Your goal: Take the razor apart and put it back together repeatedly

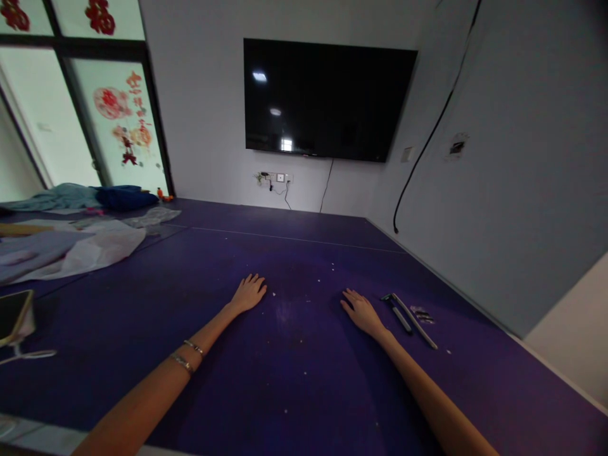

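Note:
My left hand [249, 293] lies palm down on the purple tabletop [294, 354], fingers spread, holding nothing. Small white scraps dot the surface close to its fingertips. My right hand [361, 311] also rests flat on the table with its fingers apart and nothing in it. Just to the right of that hand lies a dark-headed tool shaped like a razor [401, 320], its handle pointing toward me. Alongside it is a thin, pale, slightly curved rod [418, 324]. A small clear packet with dark pieces [422, 315] sits beside the rod.
At the left edge a phone-like device [15, 316] stands with a white cable. Behind it are white plastic sheets [102, 247] and folded blue cloth [126, 197]. A television [327, 101] hangs on the far wall, and a black cable [430, 136] dangles at the right.

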Tool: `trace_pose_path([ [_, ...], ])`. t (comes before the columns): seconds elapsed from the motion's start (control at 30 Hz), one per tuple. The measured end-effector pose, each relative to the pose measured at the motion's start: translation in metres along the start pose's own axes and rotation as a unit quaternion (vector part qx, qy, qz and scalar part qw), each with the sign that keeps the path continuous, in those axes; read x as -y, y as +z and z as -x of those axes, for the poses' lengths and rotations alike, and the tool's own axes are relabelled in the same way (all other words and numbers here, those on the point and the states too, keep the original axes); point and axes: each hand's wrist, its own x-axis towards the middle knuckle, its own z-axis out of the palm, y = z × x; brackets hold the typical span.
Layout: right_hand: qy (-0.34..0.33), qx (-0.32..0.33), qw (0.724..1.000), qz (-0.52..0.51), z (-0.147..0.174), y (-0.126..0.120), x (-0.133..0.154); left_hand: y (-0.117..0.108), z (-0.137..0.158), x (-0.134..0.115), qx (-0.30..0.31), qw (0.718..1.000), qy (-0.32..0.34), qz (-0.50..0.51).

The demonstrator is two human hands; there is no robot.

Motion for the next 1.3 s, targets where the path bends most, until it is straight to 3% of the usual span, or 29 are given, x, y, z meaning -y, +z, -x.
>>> trace_pose_path([
  [0.53,0.004,-0.015,1.0,-0.008,0.003,-0.001,0.001,-0.002,0.0,0.003,0.007,1.0,0.001,0.002],
  [0.77,-0.001,-0.052,0.996,-0.077,-0.001,-0.003,-0.002,0.001,-0.002,0.007,0.011,1.0,0.0,0.002],
  [1.0,0.138,-0.121,0.981,-0.055,0.012,-0.058,-0.042,0.002,-0.004,0.009,0.005,1.0,0.006,-0.003],
  [1.13,0.196,-0.101,0.975,-0.025,0.036,-0.084,-0.068,0.0,-0.003,0.007,0.003,1.0,0.004,-0.006],
  [1.3,0.241,-0.044,0.97,0.008,0.055,-0.089,-0.076,0.001,-0.004,0.007,0.007,1.0,0.002,-0.019],
])
